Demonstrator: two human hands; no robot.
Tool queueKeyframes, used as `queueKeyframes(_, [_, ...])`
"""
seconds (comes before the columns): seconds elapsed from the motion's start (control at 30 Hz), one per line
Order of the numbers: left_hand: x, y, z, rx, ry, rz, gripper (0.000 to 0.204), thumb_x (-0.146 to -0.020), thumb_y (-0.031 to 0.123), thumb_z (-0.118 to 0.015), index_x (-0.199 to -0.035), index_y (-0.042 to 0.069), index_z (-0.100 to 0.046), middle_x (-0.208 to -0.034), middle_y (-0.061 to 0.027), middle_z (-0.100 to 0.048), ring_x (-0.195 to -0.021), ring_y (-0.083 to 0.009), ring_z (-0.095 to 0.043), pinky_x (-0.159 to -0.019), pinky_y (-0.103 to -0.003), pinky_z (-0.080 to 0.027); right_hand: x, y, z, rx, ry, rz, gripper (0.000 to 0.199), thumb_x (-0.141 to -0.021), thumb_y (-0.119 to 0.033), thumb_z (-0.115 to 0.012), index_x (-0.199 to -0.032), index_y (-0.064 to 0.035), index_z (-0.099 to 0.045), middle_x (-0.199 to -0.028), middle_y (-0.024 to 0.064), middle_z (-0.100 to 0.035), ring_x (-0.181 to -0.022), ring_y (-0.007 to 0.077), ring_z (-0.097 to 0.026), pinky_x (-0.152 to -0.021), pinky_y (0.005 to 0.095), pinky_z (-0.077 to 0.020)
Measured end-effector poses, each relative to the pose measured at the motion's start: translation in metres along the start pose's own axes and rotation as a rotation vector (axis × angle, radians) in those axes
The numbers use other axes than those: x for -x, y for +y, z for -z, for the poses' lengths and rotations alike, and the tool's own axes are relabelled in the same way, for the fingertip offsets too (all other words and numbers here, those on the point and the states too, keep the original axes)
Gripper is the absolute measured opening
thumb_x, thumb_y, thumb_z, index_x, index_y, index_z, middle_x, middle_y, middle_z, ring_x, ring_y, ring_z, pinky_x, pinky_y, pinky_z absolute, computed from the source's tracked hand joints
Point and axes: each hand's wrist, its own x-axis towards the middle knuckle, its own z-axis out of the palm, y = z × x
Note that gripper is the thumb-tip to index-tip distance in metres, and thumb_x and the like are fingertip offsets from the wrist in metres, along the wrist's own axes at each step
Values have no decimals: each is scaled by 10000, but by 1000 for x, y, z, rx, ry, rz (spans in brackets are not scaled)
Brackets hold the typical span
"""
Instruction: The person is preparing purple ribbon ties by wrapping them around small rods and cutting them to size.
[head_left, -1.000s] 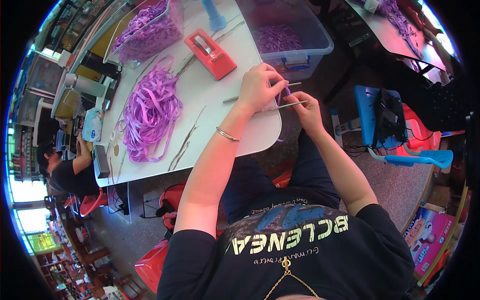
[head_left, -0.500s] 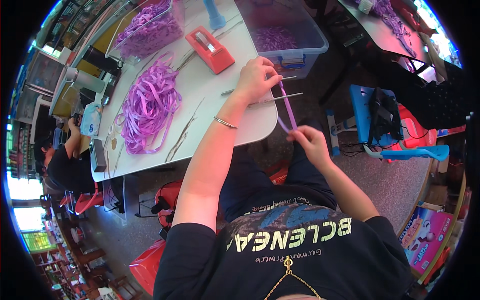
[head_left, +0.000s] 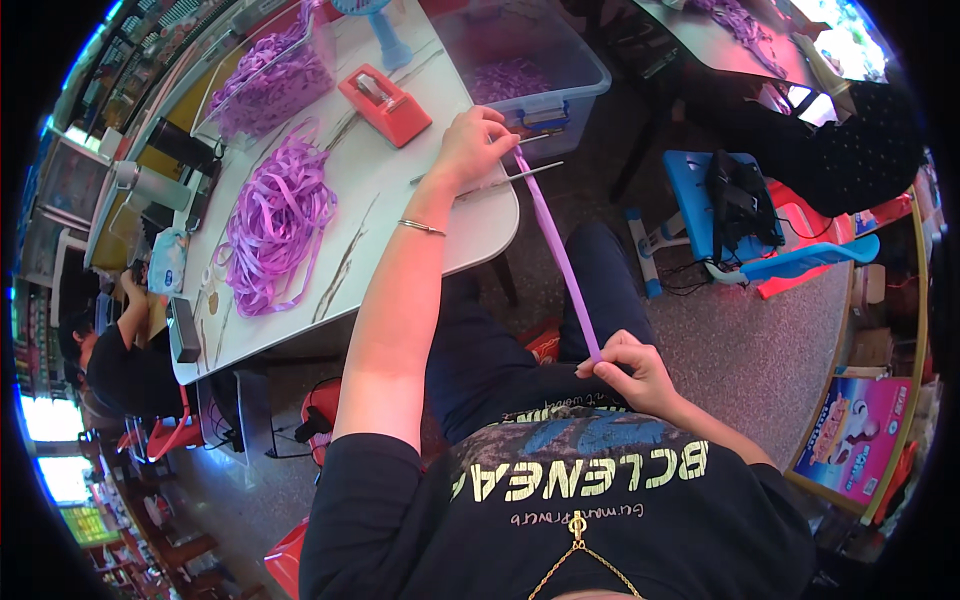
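A purple ribbon (head_left: 560, 257) runs taut from the table corner down toward my lap. Its lower end is pinched in my right hand (head_left: 636, 372), thumb against the fingers. At the upper end, my left hand (head_left: 474, 146) is closed over the ribbon beside the table edge. Two thin metal rods (head_left: 535, 172) stick out under and beside that hand, past the table's corner; whether the fingers also hold a rod is hidden. A loose heap of purple ribbon (head_left: 277, 225) lies on the white table (head_left: 375, 235), left of my left forearm.
A red tape dispenser (head_left: 386, 107), a blue handheld fan (head_left: 388, 38) and a clear bin (head_left: 262, 88) of purple pieces stand on the table. Beyond its right edge is a clear tub (head_left: 580, 92). A blue chair (head_left: 712, 205) is at right; another person (head_left: 130, 345) sits far left.
My right hand has drawn down toward my body, pulling the ribbon into a longer straight stretch. My left hand stays at the table corner. The whole view has shifted slightly.
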Motion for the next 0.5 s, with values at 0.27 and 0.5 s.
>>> queueKeyframes(0.27, [-4, -4, -3, 18, -22, 31, 193, -742, 270, -671, -726, 81, -705, -1041, -91, -585, -932, -258, -550, -814, -351, -441, 10, 14, -10, -502, -96, -167, 165, -878, -64, -527, -979, 12, -633, -941, 81, -607, -903, 158, -604, -830, 263, -460])
queueKeyframes(0.5, [-2, -1, 0, 9, -1, 20, 196, -739, 270, -667, -715, 79, -705, -1049, -92, -594, -886, -257, -575, -784, -356, -456, -13, -39, 26, -113, -232, 167, 235, -802, -98, -616, -1017, -5, -637, -825, 64, -652, -737, 148, -595, -693, 262, -468])
